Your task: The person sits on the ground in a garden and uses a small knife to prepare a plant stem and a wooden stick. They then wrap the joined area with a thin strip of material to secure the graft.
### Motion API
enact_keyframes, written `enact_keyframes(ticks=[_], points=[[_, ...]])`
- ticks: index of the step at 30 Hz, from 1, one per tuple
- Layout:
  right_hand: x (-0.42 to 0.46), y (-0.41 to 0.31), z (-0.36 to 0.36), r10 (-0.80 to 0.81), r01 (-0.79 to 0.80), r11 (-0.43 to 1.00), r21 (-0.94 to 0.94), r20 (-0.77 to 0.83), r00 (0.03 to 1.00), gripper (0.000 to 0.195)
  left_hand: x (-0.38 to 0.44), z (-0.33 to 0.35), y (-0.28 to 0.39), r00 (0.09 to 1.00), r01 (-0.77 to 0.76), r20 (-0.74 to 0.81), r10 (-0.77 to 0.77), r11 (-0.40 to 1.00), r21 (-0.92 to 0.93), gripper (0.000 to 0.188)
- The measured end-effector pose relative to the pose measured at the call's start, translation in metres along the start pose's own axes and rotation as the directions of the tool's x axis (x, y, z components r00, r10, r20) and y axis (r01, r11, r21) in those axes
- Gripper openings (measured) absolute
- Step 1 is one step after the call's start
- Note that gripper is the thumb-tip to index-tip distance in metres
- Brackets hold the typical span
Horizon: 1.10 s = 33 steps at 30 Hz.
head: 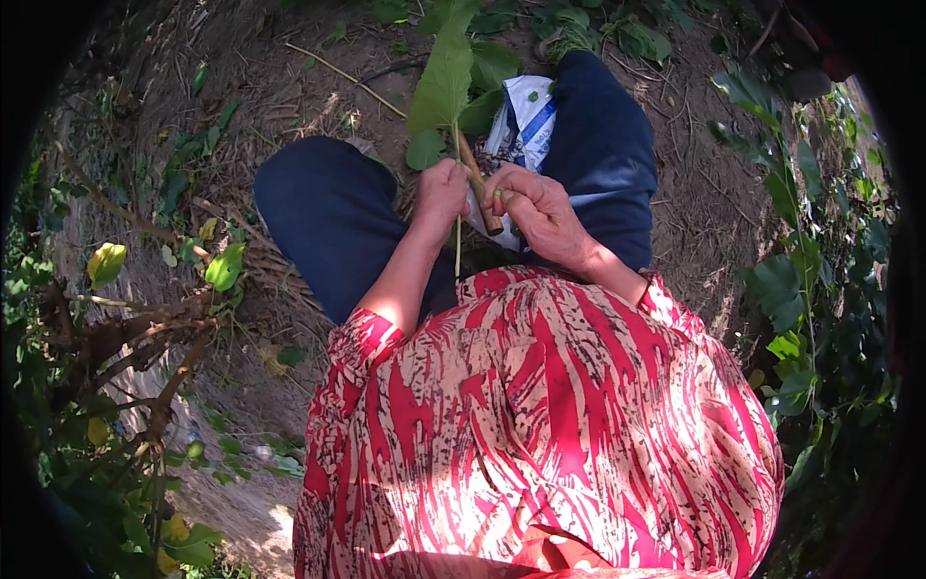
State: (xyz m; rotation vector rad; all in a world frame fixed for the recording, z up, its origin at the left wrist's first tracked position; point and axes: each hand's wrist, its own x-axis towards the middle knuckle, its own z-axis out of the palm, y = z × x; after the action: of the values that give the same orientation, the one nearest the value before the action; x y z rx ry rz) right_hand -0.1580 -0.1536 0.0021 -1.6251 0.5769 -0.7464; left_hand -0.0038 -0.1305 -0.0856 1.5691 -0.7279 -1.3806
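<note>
My left hand (pixel 443 189) is closed around a thin green stem (pixel 458 246) that runs down toward my lap. Large green leaves (pixel 443 83) stand just beyond the fist, along the same stem. A short brown wooden stick (pixel 486 206) slants between my hands; whether either hand grips it is not clear. My right hand (pixel 534 210) has its fingers curled together beside the stick, with a small green bit (pixel 498 194) at the fingertips. Past my right hand, a white and blue printed plastic bag (pixel 534 119) lies against my right leg.
Bare soil (pixel 694 159) with dry twigs surrounds my bent legs. A woody branch (pixel 173 318) with leaves reaches in from the left. A leafy vine (pixel 785 289) hangs at the right. A thin pale stick (pixel 347 78) lies ahead, and cut greens (pixel 640 40) lie beyond my right knee.
</note>
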Motion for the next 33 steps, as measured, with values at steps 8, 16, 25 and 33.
enact_keyframes(ticks=[8,16,25,33], points=[[-0.001,-0.001,-0.004,0.041,-0.040,0.998,0.051,-0.024,0.999,0.017,-0.001,0.004,0.004,0.999,0.022,-0.039,-0.022,1.000,-0.004,0.018],[0.002,-0.066,-0.027,-0.278,0.290,0.948,0.131,-0.102,0.955,0.017,0.008,0.001,-0.015,0.959,0.210,-0.176,-0.221,0.975,-0.077,0.018],[-0.002,-0.024,-0.041,-0.103,0.123,0.988,0.094,-0.187,0.977,0.018,0.008,-0.007,0.005,0.993,0.054,0.118,0.006,0.868,-0.494,0.019],[-0.007,0.026,-0.006,0.011,-0.015,0.994,-0.113,-0.029,1.000,0.007,0.007,-0.018,0.017,0.986,0.039,0.145,0.081,0.733,-0.679,0.019]])
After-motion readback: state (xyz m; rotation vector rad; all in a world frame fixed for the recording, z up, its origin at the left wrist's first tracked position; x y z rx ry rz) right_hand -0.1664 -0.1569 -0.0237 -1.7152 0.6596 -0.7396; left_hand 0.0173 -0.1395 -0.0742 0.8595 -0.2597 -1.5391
